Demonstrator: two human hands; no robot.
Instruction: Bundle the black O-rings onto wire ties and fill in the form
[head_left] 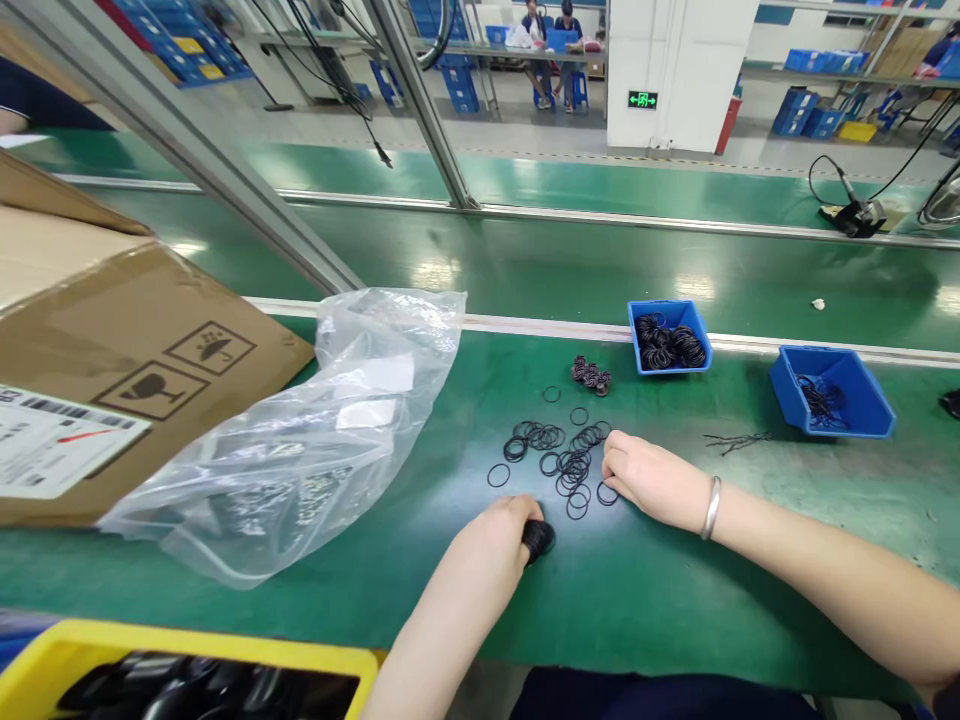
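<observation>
Several thin black rubber rings (559,450) lie scattered on the green bench top. My left hand (504,527) is closed around a stack of black rings (538,540), near the front of the scatter. My right hand (651,478), with a metal bracelet on its wrist, rests at the scatter's right edge, fingers curled and pinching at the rings there. A small clump of dark brownish rings (591,375) lies beyond the scatter.
A crumpled clear plastic bag (315,430) and a cardboard box (112,370) lie to the left. Two blue bins (670,338) (832,392) hold black rings at the right. A yellow bin (187,670) sits at the front left. People sit at a far table.
</observation>
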